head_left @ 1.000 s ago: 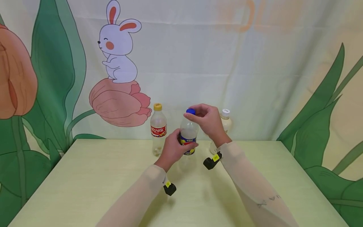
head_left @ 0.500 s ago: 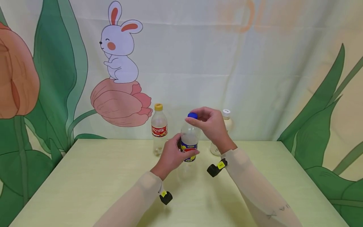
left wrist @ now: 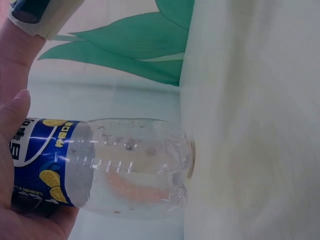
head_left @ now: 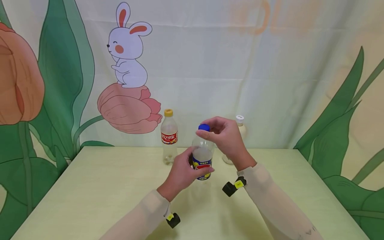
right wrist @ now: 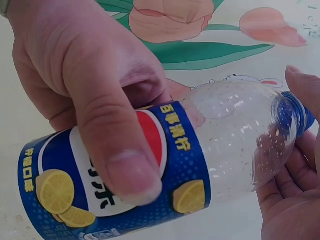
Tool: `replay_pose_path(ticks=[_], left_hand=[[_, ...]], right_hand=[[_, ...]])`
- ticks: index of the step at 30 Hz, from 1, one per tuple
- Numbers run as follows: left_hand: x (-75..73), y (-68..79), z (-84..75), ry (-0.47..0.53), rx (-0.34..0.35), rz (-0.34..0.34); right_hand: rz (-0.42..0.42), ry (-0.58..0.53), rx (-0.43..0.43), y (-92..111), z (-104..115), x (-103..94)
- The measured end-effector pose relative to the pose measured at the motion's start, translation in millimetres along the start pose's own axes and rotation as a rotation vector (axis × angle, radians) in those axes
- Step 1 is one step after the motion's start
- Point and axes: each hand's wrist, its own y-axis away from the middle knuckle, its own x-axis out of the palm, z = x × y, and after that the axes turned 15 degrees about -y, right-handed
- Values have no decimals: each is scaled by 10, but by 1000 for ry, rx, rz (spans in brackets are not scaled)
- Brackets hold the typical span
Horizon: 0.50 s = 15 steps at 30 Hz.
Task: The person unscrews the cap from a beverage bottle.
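In the head view, a clear plastic soda bottle point(head_left: 202, 153) with a blue lemon-printed label stands roughly upright between both hands. My left hand point(head_left: 182, 170) grips it round the label, thumb across the front. Fingers and thumb of my right hand point(head_left: 225, 137) pinch the blue cap point(head_left: 204, 127), which sits on the bottle's neck. The left wrist view shows the bottle's clear base point(left wrist: 140, 165) at or very near the tabletop point(left wrist: 240, 165); whether it touches I cannot tell. In the right wrist view, the left thumb point(right wrist: 117, 145) presses on the label.
Behind and to the left stands a clear bottle point(head_left: 169, 130) with a red label and yellow cap. Another bottle, white-capped point(head_left: 239, 119), stands behind my right hand, partly hidden. A printed curtain point(head_left: 270, 83) hangs along the back edge of the pale table point(head_left: 99, 186).
Both hands and the blue-capped bottle have come nearer to me, lower in the head view. The left hand still grips the label and the right hand stays at the cap.
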Motion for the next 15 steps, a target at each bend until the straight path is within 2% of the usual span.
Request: replay_pose_path(ticks=[15], left_hand=[[-33, 206, -119, 57, 80, -4]], right_hand=[[27, -73, -57, 197, 182, 17]])
